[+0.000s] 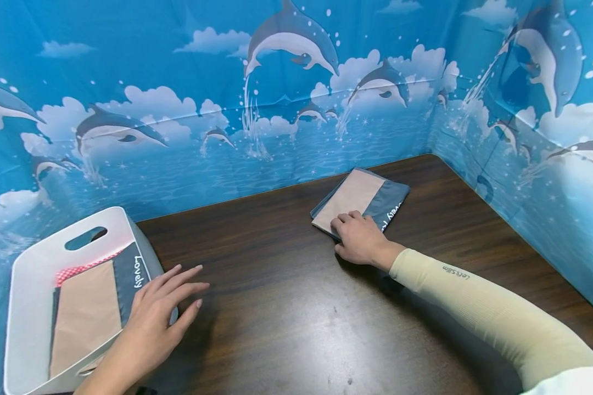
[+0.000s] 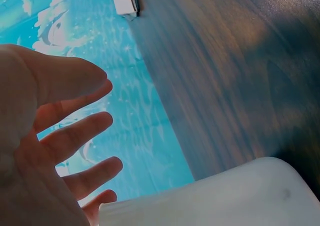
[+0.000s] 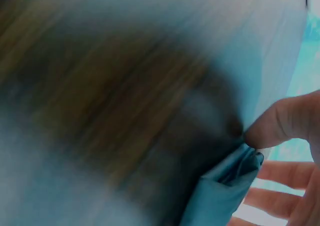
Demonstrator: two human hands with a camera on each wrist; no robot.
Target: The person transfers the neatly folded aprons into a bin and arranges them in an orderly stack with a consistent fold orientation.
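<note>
At the far right of the table, a folded beige and dark grey cloth with white lettering lies flat. My right hand pinches its near edge, fingers over the top. The right wrist view shows the thumb against a creased corner of the cloth. My left hand, fingers spread and holding nothing, hovers by the right side of a white bin. A similar folded cloth with "Lovely" lettering stands in that bin, before a pink dotted fabric.
The dark wooden table spans the space between the bin and the far cloth. A blue dolphin-print curtain hangs along the table's back and right edges. The bin has an oval handle hole in its far wall.
</note>
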